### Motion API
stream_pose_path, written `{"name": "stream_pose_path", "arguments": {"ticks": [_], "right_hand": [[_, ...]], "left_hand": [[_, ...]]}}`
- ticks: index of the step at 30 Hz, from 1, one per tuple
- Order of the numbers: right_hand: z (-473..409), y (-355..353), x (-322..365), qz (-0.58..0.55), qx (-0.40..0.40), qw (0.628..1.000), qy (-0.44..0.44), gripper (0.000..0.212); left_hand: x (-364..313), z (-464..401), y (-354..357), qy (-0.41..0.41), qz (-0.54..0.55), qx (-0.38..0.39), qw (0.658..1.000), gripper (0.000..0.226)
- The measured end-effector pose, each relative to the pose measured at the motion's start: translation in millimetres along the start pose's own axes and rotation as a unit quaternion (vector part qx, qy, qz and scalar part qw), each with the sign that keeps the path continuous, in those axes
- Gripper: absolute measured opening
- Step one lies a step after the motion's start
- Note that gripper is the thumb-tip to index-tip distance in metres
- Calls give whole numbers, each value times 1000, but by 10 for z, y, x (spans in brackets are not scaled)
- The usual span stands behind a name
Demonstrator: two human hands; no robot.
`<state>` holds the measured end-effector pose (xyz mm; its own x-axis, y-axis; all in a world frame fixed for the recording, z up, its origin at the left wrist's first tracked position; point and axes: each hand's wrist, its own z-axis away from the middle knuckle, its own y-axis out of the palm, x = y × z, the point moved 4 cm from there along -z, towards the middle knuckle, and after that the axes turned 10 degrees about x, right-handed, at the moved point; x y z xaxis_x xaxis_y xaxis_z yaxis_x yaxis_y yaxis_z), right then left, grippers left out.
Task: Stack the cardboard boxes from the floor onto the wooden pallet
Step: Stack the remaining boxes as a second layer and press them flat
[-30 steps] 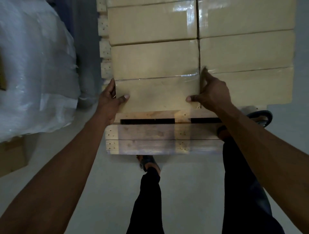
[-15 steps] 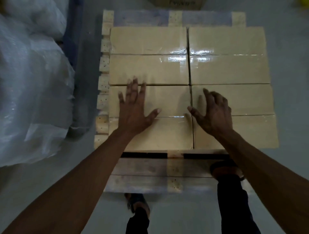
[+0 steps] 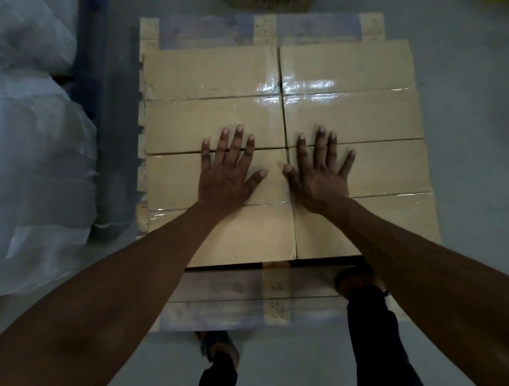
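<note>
Head view, the only one. We see both hands flat on top of the boxes in mid-frame: left hand (image 3: 224, 176) with fingers spread and straight, palm down on the left column; right hand (image 3: 321, 176) the same on the right column. Neither one grips anything, they just press.

The cardboard boxes (image 3: 209, 124) sit in two columns of four rows on the wooden pallet (image 3: 248, 289), filling the centre of the frame. They touch each other along a middle seam. Shiny tape (image 3: 300, 88) glints upper centre. The pallet's bare front slats show lower centre, with one foot (image 3: 355, 281) resting on them and another foot (image 3: 217, 344) on the floor at the bottom. White plastic-wrapped bundles (image 3: 41, 165) fill the left edge. The bottom of another box (image 3: 264, 3) pokes in at the top edge.

Risks, as we judge them:
- Leaning weight on the layer could push the rows toward the top of the frame and open gaps.
- The right-column boxes look to overhang the pallet's right side, so a shove may tip them.
- The foot on the slats could slip or trip us.
- Glossy tape may let palms slide.
</note>
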<state>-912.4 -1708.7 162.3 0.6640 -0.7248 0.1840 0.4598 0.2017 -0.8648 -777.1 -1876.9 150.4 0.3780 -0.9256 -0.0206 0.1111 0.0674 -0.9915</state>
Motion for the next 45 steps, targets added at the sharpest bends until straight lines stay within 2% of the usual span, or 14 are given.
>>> {"name": "stream_pose_path", "arguments": {"ticks": [5,8,12,15,18,20,24,27,29,32,35,38,42,45], "right_hand": [[6,-114,40,0,70,998,9,76],[218,-311,148,-37,75,996,28,67],[1215,-523,362,-142,94,984,49,68],[2379,-826,487,-231,90,965,81,50],[3360,-1082,663,-281,59,950,123,34],[3851,-1176,749,-311,48,935,164,29],[4368,-1280,747,-327,54,931,155,26],[4447,-1389,654,-323,71,935,133,27],[4454,-1446,512,-303,91,944,97,29],[4464,-1543,157,-282,124,951,29,34],[4474,-1814,-438,-275,127,953,-21,34],[4430,-2314,-1113,-252,74,962,-69,31],[4312,-2932,-1842,-219,51,971,-79,31],[4124,-3197,-2110,-210,58,970,-108,32]], "left_hand": [[-8,20,-4,-12,10,52,999,76],[-94,65,-236,-27,92,121,988,75],[-282,823,-694,-55,296,173,938,83],[-300,1737,-1247,-95,425,221,873,57],[-178,2562,-1623,-125,484,265,825,34],[-46,3035,-1731,-161,470,280,822,32],[-6,3576,-1947,-237,466,275,807,26],[-199,3454,-2231,-223,523,276,775,33],[-383,3286,-2452,-200,528,268,780,35],[-659,3193,-2747,-227,525,221,790,28],[-1130,3151,-3081,-267,517,180,793,19],[-1778,3058,-3447,-299,524,104,791,32],[-2747,2864,-3928,-287,550,86,780,25],[-3174,2722,-4076,-279,564,61,774,25]]}}
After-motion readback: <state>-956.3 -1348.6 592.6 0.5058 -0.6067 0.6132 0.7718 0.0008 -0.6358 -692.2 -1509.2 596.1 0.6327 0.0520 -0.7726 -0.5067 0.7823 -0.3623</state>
